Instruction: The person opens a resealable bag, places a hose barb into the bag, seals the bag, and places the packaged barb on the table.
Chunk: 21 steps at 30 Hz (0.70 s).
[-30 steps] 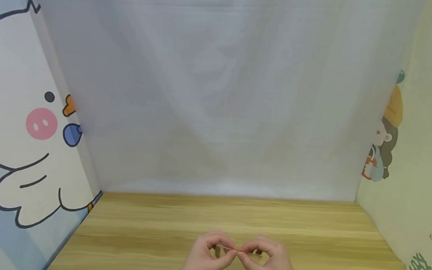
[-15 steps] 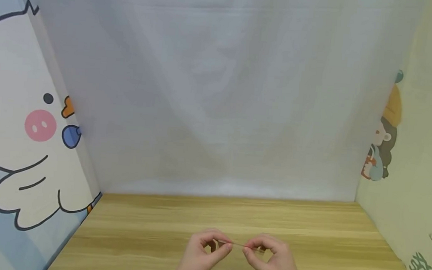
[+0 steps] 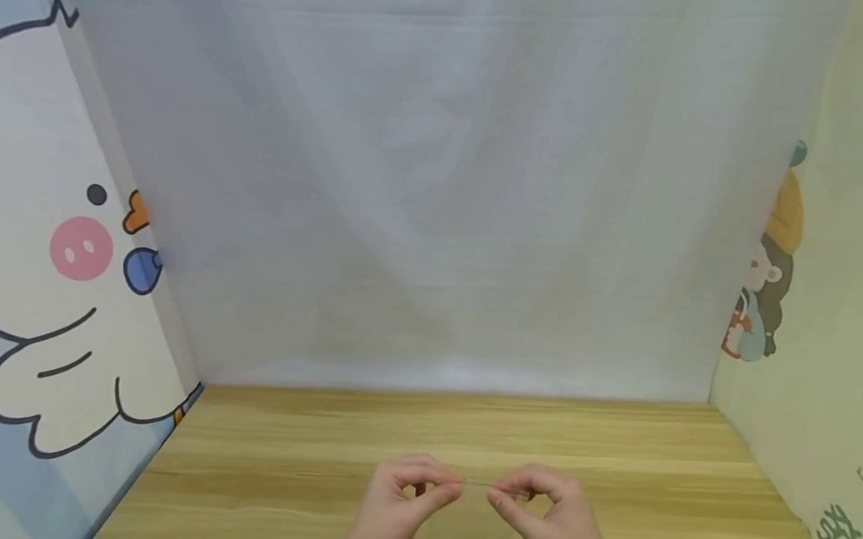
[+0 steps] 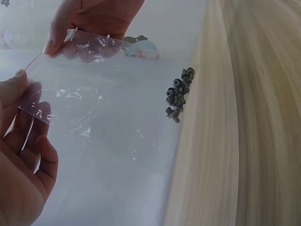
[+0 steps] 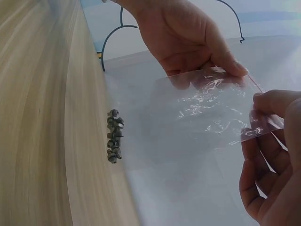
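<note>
A clear plastic zip bag [image 4: 113,99] hangs between my two hands, with a thin red line along its top edge. My left hand [image 3: 402,505] pinches that edge between thumb and forefinger on one side. Opposite it, my right hand [image 3: 555,516] pinches the same edge, a short gap away. Small dark metal pieces [image 5: 114,136], like short bolts or fittings, lie in a row at the bottom of the bag. Both wrist views show fingers behind the see-through film. Whether the bag's mouth is sealed, I cannot tell.
Below the hands is a wood-grain table [image 3: 275,459]. A plain pale curtain [image 3: 435,220] closes off the back. Cartoon-printed panels stand at both sides, a white duck [image 3: 38,192] on the left and a small figure [image 3: 765,276] on the right.
The hands, whose fingertips touched at first, have drawn apart sideways along the bag's top edge. The edge now shows as a straight line between them.
</note>
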Motion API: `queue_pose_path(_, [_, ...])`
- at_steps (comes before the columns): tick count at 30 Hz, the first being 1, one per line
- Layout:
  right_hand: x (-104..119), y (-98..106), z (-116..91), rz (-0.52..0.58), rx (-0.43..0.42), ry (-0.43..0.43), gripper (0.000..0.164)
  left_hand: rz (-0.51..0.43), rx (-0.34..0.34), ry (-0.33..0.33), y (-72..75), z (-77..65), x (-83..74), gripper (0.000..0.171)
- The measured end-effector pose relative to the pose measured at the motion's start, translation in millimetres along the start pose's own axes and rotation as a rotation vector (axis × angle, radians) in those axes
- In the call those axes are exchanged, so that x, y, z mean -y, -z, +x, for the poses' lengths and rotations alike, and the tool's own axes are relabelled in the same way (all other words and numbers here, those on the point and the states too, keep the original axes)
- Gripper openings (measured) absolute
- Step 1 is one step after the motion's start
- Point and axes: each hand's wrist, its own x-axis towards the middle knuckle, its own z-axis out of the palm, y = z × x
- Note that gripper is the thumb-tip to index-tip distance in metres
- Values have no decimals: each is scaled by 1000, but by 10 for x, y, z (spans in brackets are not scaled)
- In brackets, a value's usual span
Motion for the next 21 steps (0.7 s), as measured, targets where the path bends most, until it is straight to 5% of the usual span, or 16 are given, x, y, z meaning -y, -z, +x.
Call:
queue_pose_path(5, [10,7,-11,37,-13,-2,11,3,-39,34,17,2,-10,11])
queue_pose_path(14, [1,49,5,38,33,-62,4,-15,-110,-59,-1,10,25,4])
queue_pose_path(21, [-118,121,67,177,181,-307,24,-88,-128,143,-16,21,6,11])
